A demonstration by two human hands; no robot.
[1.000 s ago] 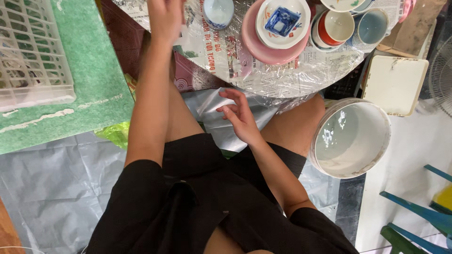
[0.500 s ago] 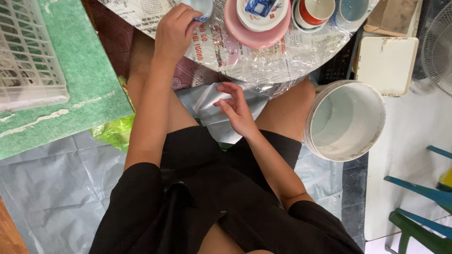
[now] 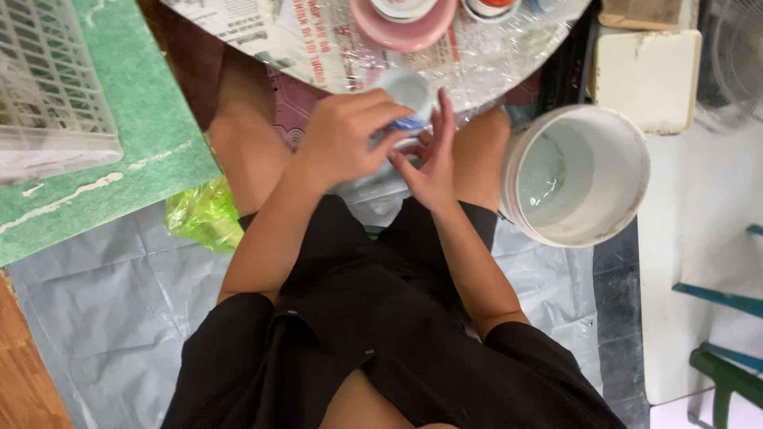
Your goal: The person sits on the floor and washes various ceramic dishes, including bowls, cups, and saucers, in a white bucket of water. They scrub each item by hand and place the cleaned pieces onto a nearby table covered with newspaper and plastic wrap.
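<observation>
My left hand (image 3: 346, 135) grips a small white cup (image 3: 408, 91) with blue markings, held over my lap just in front of the table edge. Beside it, my right hand (image 3: 429, 155) has its fingers spread and upright, with the fingertips touching the cup's side and a pale cloth or paper (image 3: 373, 184) under the palm. Both forearms rest above my black shorts.
A round table (image 3: 334, 56) wrapped in clear plastic over newspaper carries a pink dish (image 3: 401, 33) and other crockery at the top edge. A white bucket (image 3: 576, 179) with water stands at the right. A white plastic basket (image 3: 48, 87) sits on a green board (image 3: 143, 151). A green bag (image 3: 203, 214) lies on the floor.
My left hand came back from the table with the small cup and lowered it to my lap. My right hand rose to meet the cup.
</observation>
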